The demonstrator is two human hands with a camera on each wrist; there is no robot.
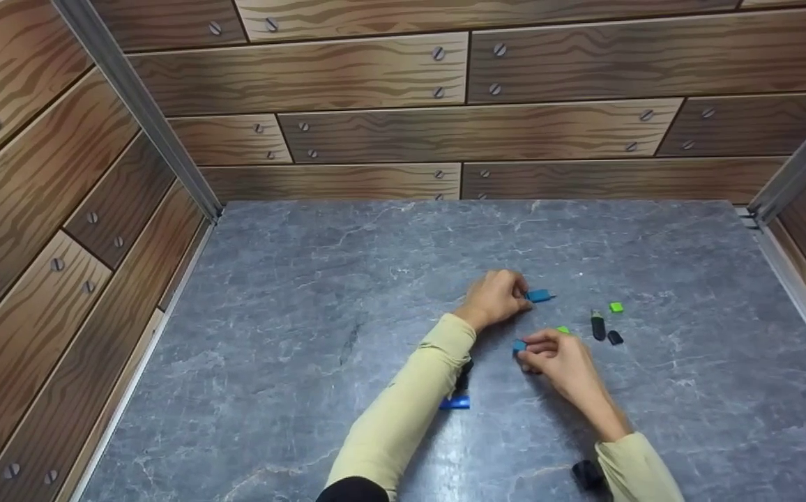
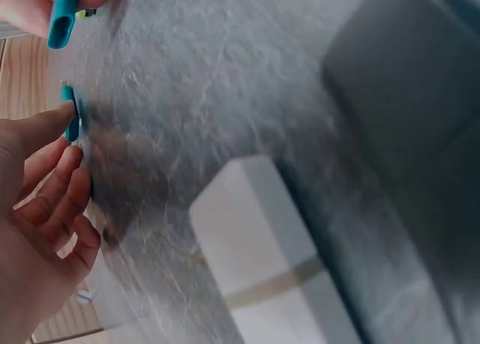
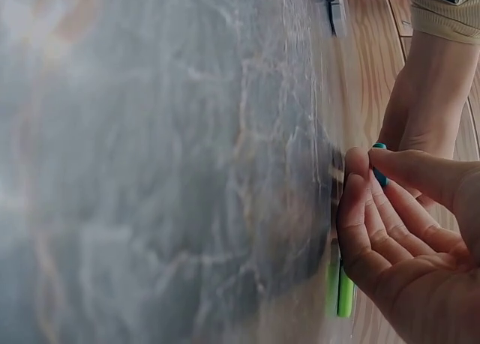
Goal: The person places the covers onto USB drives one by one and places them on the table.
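In the head view my left hand [image 1: 493, 298] holds a teal USB flash drive [image 1: 540, 295] by its rear end, low over the grey tabletop. The drive's metal plug points right, uncovered. Between thumb and fingers of my right hand [image 1: 562, 359], nearer the body, is a small teal cap [image 1: 519, 346]. Its hollow end shows in the left wrist view, where the cap [image 2: 61, 22] is apart from the drive [image 2: 69, 119]. A bright green piece [image 1: 563, 330] lies just behind the right hand, partly hidden by it.
To the right lie a black USB flash drive [image 1: 598, 326] with a green plug end, a small black cap [image 1: 616, 337] and a bright green cap [image 1: 616, 307]. A blue piece [image 1: 455, 402] sticks out beside the left sleeve. Wood-patterned walls [image 1: 375, 139] border the marbled tabletop [image 1: 291, 335].
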